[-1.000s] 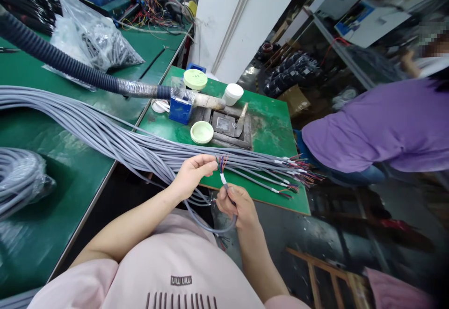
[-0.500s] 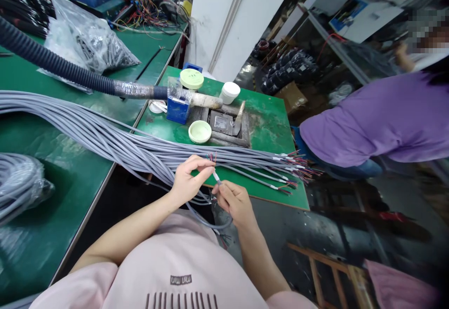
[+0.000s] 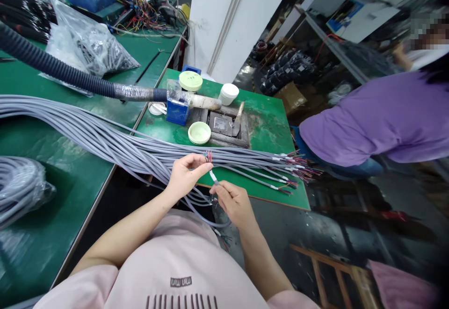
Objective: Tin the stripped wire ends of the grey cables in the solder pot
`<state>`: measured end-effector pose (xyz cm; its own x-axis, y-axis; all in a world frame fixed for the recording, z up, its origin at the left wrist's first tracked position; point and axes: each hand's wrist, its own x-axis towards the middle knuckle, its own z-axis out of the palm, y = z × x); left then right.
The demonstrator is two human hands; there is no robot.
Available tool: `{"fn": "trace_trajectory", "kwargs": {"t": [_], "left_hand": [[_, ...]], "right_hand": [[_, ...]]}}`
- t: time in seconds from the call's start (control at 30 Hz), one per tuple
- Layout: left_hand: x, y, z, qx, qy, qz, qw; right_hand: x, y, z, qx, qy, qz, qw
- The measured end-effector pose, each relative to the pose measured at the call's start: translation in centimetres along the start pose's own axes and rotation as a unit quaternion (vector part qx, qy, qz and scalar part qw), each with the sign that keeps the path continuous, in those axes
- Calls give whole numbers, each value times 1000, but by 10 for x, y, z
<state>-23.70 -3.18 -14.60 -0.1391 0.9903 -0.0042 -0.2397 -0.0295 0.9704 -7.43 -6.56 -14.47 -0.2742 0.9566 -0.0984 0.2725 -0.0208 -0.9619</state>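
Note:
My right hand (image 3: 232, 201) pinches a grey cable (image 3: 201, 215) just below its white stripped end (image 3: 213, 176). Thin coloured wires (image 3: 209, 156) fan out from that end. My left hand (image 3: 184, 175) has its fingertips closed on those coloured wires. The cable loops down below both hands toward my lap. Behind the hands a thick bundle of grey cables (image 3: 105, 136) runs across the green table (image 3: 270, 126), its stripped coloured ends (image 3: 298, 168) lying at the right edge.
A black corrugated hose (image 3: 52, 68) leads to a blue box (image 3: 177, 109) beside a metal fixture (image 3: 224, 124), green lids (image 3: 199, 132) and a white cup (image 3: 228, 94). A person in a purple shirt (image 3: 379, 117) bends at the right. A bagged coil (image 3: 21, 187) lies left.
Both hands have dropped a little and drawn closer together. The cable end has tilted left, and my left fingertips have closed on the coloured wires.

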Motion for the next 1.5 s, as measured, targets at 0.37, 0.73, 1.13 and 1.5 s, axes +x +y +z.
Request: {"fn": "trace_trajectory", "kwargs": {"t": [0.37, 0.73, 1.13, 1.5], "left_hand": [[-19, -11, 9, 68, -35, 178, 981], [-12, -13, 15, -167, -4, -32, 985], [2, -15, -1, -75, -20, -31, 997], [9, -28, -41, 361, -85, 262, 891]], "right_hand": [[31, -11, -14, 152, -44, 26, 987], [39, -19, -10, -89, 102, -214, 967], [89, -44, -12, -189, 66, -192, 961], [178, -51, -10, -534, -31, -90, 840]]}}
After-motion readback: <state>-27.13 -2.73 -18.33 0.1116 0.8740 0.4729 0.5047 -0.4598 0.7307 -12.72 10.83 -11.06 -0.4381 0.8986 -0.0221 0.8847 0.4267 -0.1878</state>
